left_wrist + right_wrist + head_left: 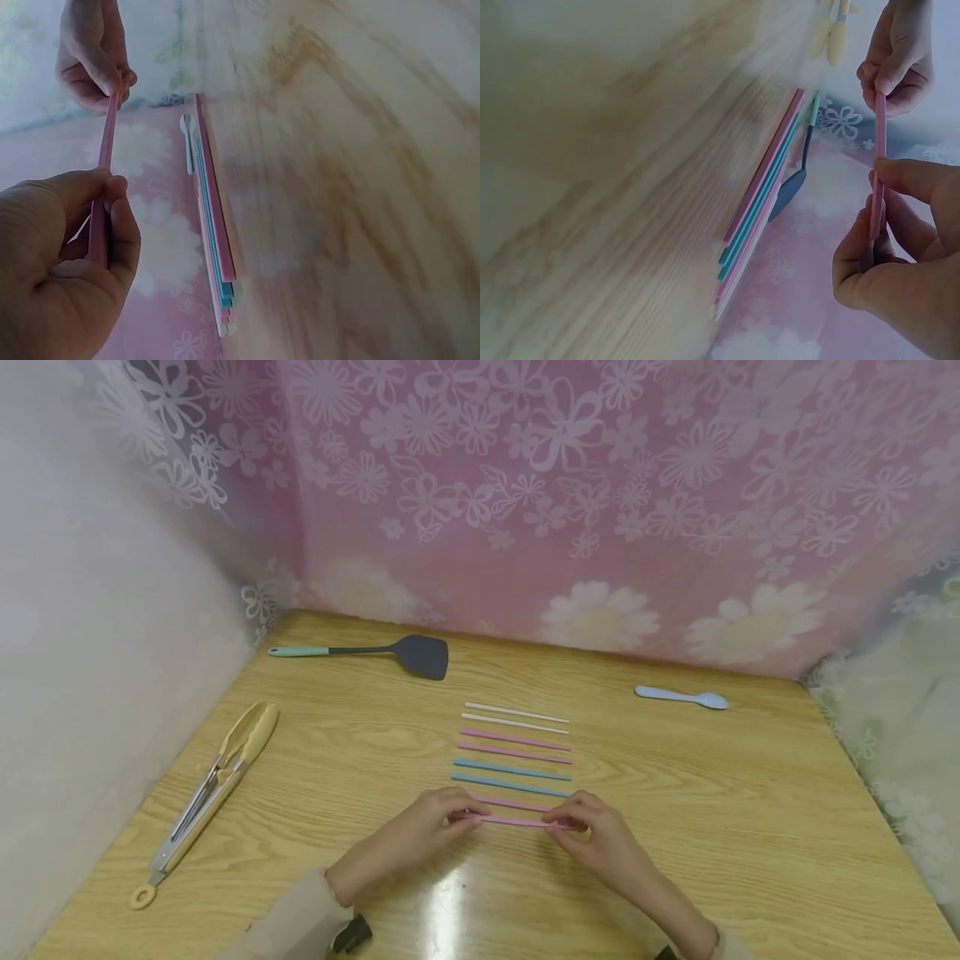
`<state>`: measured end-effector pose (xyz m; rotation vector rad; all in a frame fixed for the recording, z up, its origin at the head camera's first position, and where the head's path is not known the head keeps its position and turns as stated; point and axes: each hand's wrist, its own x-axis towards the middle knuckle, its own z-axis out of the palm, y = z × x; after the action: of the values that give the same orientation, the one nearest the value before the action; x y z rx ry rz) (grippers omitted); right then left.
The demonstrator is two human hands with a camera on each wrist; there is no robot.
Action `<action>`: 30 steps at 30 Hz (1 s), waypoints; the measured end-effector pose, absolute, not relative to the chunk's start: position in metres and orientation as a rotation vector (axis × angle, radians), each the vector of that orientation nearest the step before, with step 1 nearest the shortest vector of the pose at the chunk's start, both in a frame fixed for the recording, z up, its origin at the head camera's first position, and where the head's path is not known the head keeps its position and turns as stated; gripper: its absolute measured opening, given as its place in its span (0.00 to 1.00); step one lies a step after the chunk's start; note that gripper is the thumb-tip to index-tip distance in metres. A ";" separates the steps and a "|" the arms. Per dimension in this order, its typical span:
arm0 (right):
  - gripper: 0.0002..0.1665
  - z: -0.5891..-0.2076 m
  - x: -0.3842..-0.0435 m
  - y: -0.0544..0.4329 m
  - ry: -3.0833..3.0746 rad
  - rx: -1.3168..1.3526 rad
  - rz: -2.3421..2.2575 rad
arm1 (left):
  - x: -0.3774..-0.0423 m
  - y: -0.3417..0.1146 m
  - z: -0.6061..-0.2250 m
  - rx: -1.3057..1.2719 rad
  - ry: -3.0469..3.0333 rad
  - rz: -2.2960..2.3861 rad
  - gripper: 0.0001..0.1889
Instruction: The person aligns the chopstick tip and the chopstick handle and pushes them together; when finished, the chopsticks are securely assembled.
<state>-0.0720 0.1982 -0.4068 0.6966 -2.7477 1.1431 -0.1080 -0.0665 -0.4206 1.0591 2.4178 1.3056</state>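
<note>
A pink chopstick spans the gap between both hands, raised above the table in the wrist views. My left hand pinches its left end between thumb and fingers. Its right end is pinched by my right hand. Just beyond it lies another pink chopstick, its ends partly hidden by the hands. Farther back, roughly parallel, are two blue chopsticks, two more pink chopsticks and two white chopsticks. The same row of chopsticks shows edge-on in both wrist views.
A dark spatula with a green handle lies at the back left of the wooden table. Yellow-tipped tongs rest along the left side. At the back right is a light blue spoon. Floral cloth hangs behind the table.
</note>
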 end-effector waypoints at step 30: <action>0.03 -0.434 -0.097 0.205 -3.008 0.651 0.961 | -0.127 -0.073 -0.443 0.871 2.550 0.986 0.08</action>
<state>-0.0970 0.2048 -0.4336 0.6511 -3.0081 0.9614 -0.1272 -0.0732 -0.4426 0.8709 2.5502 0.9860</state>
